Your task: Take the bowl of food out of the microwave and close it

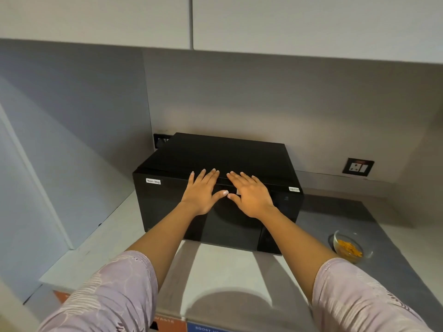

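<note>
From my head camera, both my arms reach straight forward, pale pink sleeves at the elbows. My left hand and right hand lie flat, side by side, on the upper front of the black microwave, whose door is shut. My fingers are released, spread and extended, grasping nothing, the tips reaching the top edge, the thumbs nearly meeting. The glass bowl of food sits on the grey surface, to the right of the microwave, well apart from my hands.
</note>
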`<action>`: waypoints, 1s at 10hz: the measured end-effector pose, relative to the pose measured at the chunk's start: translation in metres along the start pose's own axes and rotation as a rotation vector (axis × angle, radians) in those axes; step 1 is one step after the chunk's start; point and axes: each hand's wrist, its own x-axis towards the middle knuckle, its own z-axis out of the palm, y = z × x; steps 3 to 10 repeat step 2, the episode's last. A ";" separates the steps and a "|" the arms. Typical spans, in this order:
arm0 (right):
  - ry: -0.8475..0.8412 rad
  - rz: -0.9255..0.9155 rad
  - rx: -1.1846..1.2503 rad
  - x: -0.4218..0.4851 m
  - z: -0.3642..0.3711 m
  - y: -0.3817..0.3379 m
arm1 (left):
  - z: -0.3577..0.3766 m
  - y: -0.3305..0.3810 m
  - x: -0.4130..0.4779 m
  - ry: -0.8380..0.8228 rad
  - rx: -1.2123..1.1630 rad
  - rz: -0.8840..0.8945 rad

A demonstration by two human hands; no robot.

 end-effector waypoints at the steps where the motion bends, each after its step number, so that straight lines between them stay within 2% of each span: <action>1: 0.024 0.050 0.054 -0.016 -0.006 -0.004 | -0.003 0.003 -0.016 0.014 -0.036 0.016; 2: 0.053 0.093 0.146 -0.029 -0.011 -0.005 | -0.002 0.010 -0.030 0.064 -0.003 0.073; 10: 0.053 0.093 0.146 -0.029 -0.011 -0.005 | -0.002 0.010 -0.030 0.064 -0.003 0.073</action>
